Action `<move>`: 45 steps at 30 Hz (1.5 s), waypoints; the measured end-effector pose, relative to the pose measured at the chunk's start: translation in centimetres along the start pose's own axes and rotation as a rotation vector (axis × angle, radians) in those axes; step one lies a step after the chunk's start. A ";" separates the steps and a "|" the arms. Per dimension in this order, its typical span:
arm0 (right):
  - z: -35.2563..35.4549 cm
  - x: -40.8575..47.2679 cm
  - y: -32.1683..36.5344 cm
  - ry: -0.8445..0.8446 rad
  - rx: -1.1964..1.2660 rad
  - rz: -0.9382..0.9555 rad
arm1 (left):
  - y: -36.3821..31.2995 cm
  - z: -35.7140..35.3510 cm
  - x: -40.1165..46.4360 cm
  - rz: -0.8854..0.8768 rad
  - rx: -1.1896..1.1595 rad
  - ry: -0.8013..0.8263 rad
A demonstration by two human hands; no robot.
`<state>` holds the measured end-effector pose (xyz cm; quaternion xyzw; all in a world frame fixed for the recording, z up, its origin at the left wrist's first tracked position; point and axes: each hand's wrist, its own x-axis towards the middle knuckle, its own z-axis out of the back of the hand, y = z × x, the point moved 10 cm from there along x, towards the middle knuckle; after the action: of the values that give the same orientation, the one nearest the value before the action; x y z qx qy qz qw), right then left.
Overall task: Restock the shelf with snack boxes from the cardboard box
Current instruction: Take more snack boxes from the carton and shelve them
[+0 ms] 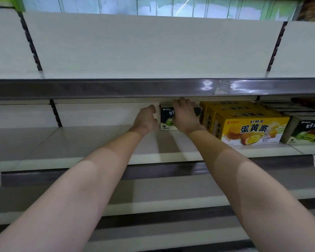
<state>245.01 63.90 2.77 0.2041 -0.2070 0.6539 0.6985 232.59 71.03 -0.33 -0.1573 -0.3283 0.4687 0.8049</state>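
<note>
At the back of the middle shelf (pixel 80 142), hard under the grey price rail (pixel 116 89) of the shelf above, a dark snack box (pixel 166 118) stands upright between the two hands. The right hand (pixel 185 115) lies over its front and top right corner, fingers curled over the top edge, so this grip has hold of the box. The left hand (pixel 146 120) sits at the box's left side with fingers bent against it; whether it truly clasps or only steadies cannot be told.

Just right of the box stands a row of yellow boxes (pixel 249 126), the gap between them hidden by the right wrist. Further right are dark green boxes (pixel 309 130) at the frame edge. To the left the shelf runs bare and wide to a slotted upright (pixel 55 115). Headroom above the box is slim.

The box is black with white characters and a pale green cake pictured low on its face, partly covered.
</note>
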 end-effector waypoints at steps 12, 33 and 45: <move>-1.7 -4.3 29.7 0.132 0.369 0.266 | 18.2 19.5 -16.2 0.186 0.288 -0.086; -1.1 -46.9 93.3 0.555 0.857 1.182 | 48.8 46.8 -83.7 1.259 0.427 -0.408; -5.5 -67.1 108.3 1.152 0.989 1.320 | 51.3 46.6 -108.2 1.803 0.341 -0.689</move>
<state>133.06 18.01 -37.58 -0.0316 0.3855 0.9218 0.0269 130.33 1.91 -36.11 -0.0853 -0.2300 0.9693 0.0169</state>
